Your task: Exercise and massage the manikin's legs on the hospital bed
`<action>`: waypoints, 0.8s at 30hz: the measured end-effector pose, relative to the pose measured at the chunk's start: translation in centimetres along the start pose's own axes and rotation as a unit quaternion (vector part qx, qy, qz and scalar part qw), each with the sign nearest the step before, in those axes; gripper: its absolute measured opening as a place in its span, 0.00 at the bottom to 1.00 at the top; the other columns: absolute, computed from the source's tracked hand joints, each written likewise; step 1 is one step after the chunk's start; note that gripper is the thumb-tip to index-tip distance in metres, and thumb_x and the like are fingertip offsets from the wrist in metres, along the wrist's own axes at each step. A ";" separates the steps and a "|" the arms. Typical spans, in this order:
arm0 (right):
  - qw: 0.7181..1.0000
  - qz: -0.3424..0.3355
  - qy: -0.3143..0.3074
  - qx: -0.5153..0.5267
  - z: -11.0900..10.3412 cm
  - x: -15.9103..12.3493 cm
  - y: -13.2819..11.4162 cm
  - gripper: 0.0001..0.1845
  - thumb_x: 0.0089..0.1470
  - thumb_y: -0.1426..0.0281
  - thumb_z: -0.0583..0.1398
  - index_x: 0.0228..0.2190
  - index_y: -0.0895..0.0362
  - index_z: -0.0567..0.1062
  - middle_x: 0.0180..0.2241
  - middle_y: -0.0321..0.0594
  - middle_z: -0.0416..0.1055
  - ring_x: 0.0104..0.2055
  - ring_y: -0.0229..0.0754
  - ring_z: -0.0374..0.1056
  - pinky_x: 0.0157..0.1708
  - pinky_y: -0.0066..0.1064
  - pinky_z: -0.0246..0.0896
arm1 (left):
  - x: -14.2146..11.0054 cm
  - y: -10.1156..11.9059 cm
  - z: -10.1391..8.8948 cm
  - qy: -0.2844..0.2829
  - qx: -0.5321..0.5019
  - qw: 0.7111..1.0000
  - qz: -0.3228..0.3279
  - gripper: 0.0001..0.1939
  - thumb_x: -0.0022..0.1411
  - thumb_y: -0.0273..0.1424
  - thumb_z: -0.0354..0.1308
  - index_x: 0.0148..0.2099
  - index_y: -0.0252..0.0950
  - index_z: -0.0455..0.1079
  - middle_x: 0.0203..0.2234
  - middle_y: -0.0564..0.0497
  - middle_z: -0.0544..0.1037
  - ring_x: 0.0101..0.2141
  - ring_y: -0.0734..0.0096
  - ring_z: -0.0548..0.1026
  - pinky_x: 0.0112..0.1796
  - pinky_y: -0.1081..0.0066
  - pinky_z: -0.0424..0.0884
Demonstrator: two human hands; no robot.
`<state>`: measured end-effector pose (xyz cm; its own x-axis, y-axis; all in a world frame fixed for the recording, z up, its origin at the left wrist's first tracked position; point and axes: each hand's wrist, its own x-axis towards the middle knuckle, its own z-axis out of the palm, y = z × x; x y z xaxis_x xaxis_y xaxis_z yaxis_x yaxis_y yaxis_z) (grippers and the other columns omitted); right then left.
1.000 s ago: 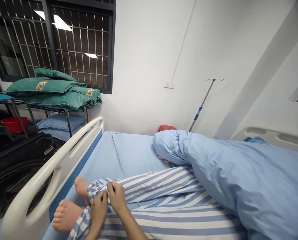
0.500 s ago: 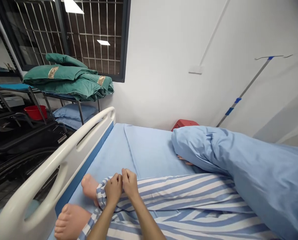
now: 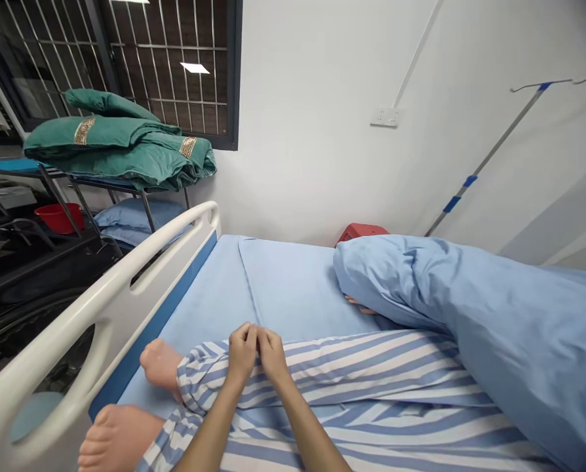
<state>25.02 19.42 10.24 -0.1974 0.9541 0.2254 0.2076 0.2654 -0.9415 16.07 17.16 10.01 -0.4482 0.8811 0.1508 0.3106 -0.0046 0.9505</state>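
Note:
My left hand (image 3: 242, 354) and my right hand (image 3: 272, 354) are closed side by side, knuckles touching or nearly so, over the far leg of the blue-and-white striped trousers (image 3: 371, 360). Their curled fingertips face away, so whether they pinch the cloth is hidden. The trousers clothe a figure lying on the bed. Its smooth, doll-like feet, a far foot (image 3: 160, 364) and a near foot (image 3: 118, 439), stick out of the cuffs at the left. A folded blue quilt (image 3: 470, 295) covers the upper part, with fingers (image 3: 360, 305) showing below its edge.
A white bed rail (image 3: 126, 262) edges the left end of the blue sheet (image 3: 293, 275). Beyond it are green cushions (image 3: 126, 147), a red basin (image 3: 59, 217) and a black wheelchair (image 3: 27, 275). A drip pole (image 3: 489, 157) and a red object (image 3: 359, 231) stand by the wall.
Both closed hands have moved up the striped leg, away from the cuff and feet, staying close together. The view has shifted slightly right and down.

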 end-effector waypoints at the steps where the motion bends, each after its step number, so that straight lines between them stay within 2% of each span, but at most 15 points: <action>1: 1.000 -0.003 0.010 0.004 -0.4 0.0 0.1 0.23 0.55 0.55 0.47 0.16 0.56 0.57 0.16 0.30 0.52 0.21 0.34 0.49 0.22 0.26 0.45 | -0.2 0.1 0.5 0.014 0.008 1.000 0.000 0.17 0.56 0.39 0.44 0.19 0.38 0.49 0.14 0.59 0.53 0.20 0.77 0.54 0.25 0.74 0.52; 5: 0.999 -0.008 0.048 -0.020 -1.8 -0.1 0.4 0.23 0.56 0.55 0.47 0.16 0.56 0.56 0.15 0.30 0.51 0.20 0.33 0.49 0.22 0.26 0.45 | -0.9 0.7 2.2 0.049 0.038 0.998 0.005 0.18 0.56 0.38 0.46 0.18 0.38 0.49 0.13 0.59 0.52 0.19 0.78 0.53 0.26 0.73 0.50; 8: 0.999 -0.001 0.044 0.000 -3.0 -0.1 0.4 0.23 0.56 0.56 0.47 0.16 0.56 0.56 0.15 0.30 0.51 0.20 0.33 0.49 0.22 0.26 0.45 | -1.0 1.4 3.5 0.034 0.023 0.999 -0.002 0.17 0.56 0.37 0.46 0.18 0.38 0.50 0.13 0.59 0.53 0.19 0.78 0.54 0.25 0.73 0.50; 11: 0.998 -0.006 0.070 -0.001 -4.5 0.1 0.6 0.23 0.56 0.56 0.47 0.17 0.56 0.56 0.16 0.29 0.50 0.21 0.33 0.48 0.22 0.26 0.45 | -1.0 2.2 5.4 0.021 0.020 1.000 -0.008 0.17 0.54 0.35 0.47 0.17 0.38 0.49 0.12 0.59 0.52 0.19 0.78 0.53 0.24 0.73 0.49; 14: 0.997 0.009 0.072 -0.012 -6.6 0.3 1.2 0.23 0.55 0.55 0.47 0.16 0.56 0.57 0.15 0.30 0.52 0.21 0.33 0.49 0.22 0.26 0.46 | -1.1 3.2 7.7 0.003 0.005 1.000 -0.002 0.16 0.55 0.35 0.45 0.18 0.38 0.49 0.13 0.59 0.52 0.19 0.78 0.54 0.24 0.74 0.51; 18: 0.992 0.007 0.114 -0.047 -9.5 0.5 2.0 0.23 0.54 0.55 0.48 0.16 0.56 0.56 0.15 0.29 0.51 0.21 0.33 0.49 0.22 0.26 0.45 | -1.4 4.3 10.4 -0.011 0.005 1.000 -0.005 0.16 0.54 0.34 0.46 0.17 0.38 0.50 0.13 0.59 0.53 0.19 0.78 0.54 0.24 0.74 0.51; 22: 0.992 0.004 0.093 -0.079 -11.6 0.4 2.8 0.24 0.54 0.54 0.48 0.15 0.56 0.57 0.14 0.30 0.53 0.20 0.34 0.50 0.21 0.26 0.45 | -1.7 5.2 12.4 -0.021 0.005 1.000 -0.002 0.16 0.56 0.35 0.45 0.18 0.38 0.47 0.13 0.59 0.52 0.20 0.78 0.55 0.24 0.75 0.51; 24: 0.990 0.006 0.112 -0.081 -12.5 0.3 3.2 0.23 0.55 0.55 0.47 0.16 0.56 0.57 0.14 0.30 0.53 0.20 0.34 0.50 0.22 0.26 0.46 | -1.8 5.3 13.1 -0.021 0.019 1.000 -0.005 0.16 0.57 0.34 0.44 0.18 0.38 0.48 0.13 0.59 0.53 0.20 0.78 0.54 0.24 0.74 0.51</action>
<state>37.62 22.34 10.42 0.0189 0.9595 0.2811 0.3628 0.2554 -0.8962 29.52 21.71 11.20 -0.4165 0.8999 0.1290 0.3377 0.0214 0.9410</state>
